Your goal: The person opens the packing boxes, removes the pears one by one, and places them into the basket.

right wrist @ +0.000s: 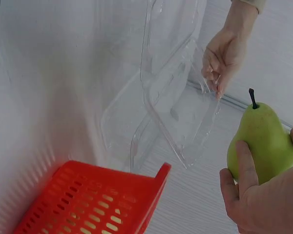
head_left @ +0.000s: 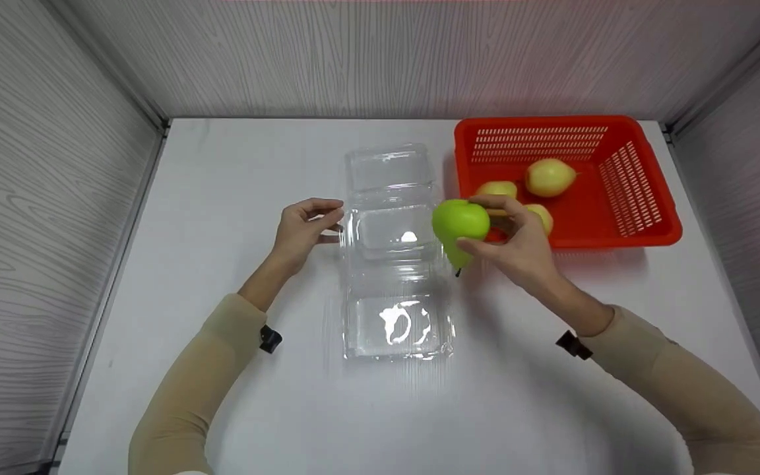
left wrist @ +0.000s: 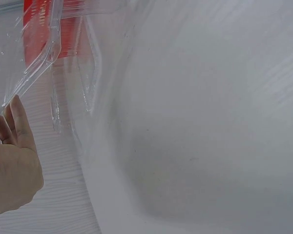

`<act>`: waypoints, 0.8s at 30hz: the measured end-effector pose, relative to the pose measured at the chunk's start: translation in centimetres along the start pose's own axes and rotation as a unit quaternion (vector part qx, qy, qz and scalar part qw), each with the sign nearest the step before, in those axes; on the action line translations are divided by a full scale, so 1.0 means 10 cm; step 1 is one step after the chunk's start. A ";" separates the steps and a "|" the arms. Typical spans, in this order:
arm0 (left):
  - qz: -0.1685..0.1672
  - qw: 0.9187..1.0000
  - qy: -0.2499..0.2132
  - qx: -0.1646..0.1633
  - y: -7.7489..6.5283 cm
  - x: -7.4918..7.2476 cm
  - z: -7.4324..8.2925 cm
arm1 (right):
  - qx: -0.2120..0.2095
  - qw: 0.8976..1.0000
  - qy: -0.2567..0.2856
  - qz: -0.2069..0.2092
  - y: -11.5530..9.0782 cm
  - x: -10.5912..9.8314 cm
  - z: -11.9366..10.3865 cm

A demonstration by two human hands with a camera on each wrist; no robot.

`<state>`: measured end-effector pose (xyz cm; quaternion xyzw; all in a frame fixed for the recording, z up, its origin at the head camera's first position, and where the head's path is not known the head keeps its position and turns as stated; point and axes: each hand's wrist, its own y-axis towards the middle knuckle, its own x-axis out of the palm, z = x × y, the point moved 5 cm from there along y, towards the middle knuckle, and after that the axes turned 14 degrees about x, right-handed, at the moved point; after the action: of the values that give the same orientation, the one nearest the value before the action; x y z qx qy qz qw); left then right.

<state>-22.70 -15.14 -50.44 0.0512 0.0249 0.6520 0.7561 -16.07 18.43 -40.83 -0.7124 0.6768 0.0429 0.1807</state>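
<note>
My right hand (head_left: 518, 247) grips a green pear (head_left: 459, 224), stem down toward me, just right of a clear plastic clamshell container (head_left: 396, 231). In the right wrist view the pear (right wrist: 261, 141) sits between thumb and fingers, apart from the container. The left hand (head_left: 304, 231) pinches the container's left rim with its fingertips. Up close in the left wrist view, the left hand (left wrist: 14, 151) is at a corner of the transparent plastic (left wrist: 34, 73). Clear panels lie in a row, the nearest one (head_left: 393, 326) with bright glare; their exact joins are hard to tell.
A red slotted basket (head_left: 657, 218) stands at the back right with several yellowish pears, one of them a pale pear (head_left: 549, 178). Its left wall is close to the container. Grey wood-grain panels (head_left: 327, 59) enclose the white table (head_left: 235, 158) at the back and sides.
</note>
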 end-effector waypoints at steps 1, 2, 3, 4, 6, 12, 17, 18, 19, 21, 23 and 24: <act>0.000 1.000 0.002 0.000 0.00 0.00 0.00 | -0.001 1.000 0.000 0.004 0.01 -0.04 -0.02; 0.000 1.000 0.003 0.000 0.01 0.00 0.00 | -0.003 1.000 0.005 0.007 0.01 -0.08 -0.05; 0.000 1.000 0.004 0.000 0.01 0.01 0.00 | -0.002 1.000 0.008 0.010 0.02 -0.12 -0.07; 0.000 1.000 0.005 0.000 0.01 0.01 0.00 | -0.002 1.000 0.006 0.014 0.02 -0.15 -0.09; 0.000 1.000 0.008 -0.002 0.01 0.01 -0.01 | 0.003 1.000 0.002 0.020 0.04 -0.23 -0.12; 0.000 1.000 0.015 0.000 0.01 0.02 0.00 | 0.019 0.999 -0.028 0.035 0.12 -0.44 -0.16; -0.003 1.000 0.019 0.000 0.00 0.02 0.00 | 0.031 0.998 -0.029 0.042 0.22 -0.60 -0.14; -0.003 1.000 0.017 -0.001 0.00 0.02 0.00 | 0.032 0.998 -0.027 0.046 0.24 -0.64 -0.13; -0.003 1.000 0.016 -0.001 0.00 0.02 0.00 | 0.033 0.998 -0.026 0.050 0.26 -0.67 -0.13; -0.003 1.000 0.012 -0.001 0.00 0.03 -0.01 | 0.034 0.997 -0.030 0.061 0.30 -0.75 -0.14; -0.004 1.000 0.007 -0.004 -0.01 0.03 -0.01 | 0.032 0.997 -0.026 0.071 0.35 -0.82 -0.13; -0.003 1.000 0.005 -0.005 -0.01 0.03 -0.02 | 0.030 0.996 -0.025 0.074 0.37 -0.85 -0.12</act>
<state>-22.57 -14.81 -50.61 0.0443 0.0257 0.6498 0.7584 -20.62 26.07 -37.81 -0.6532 0.7240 0.0542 0.2152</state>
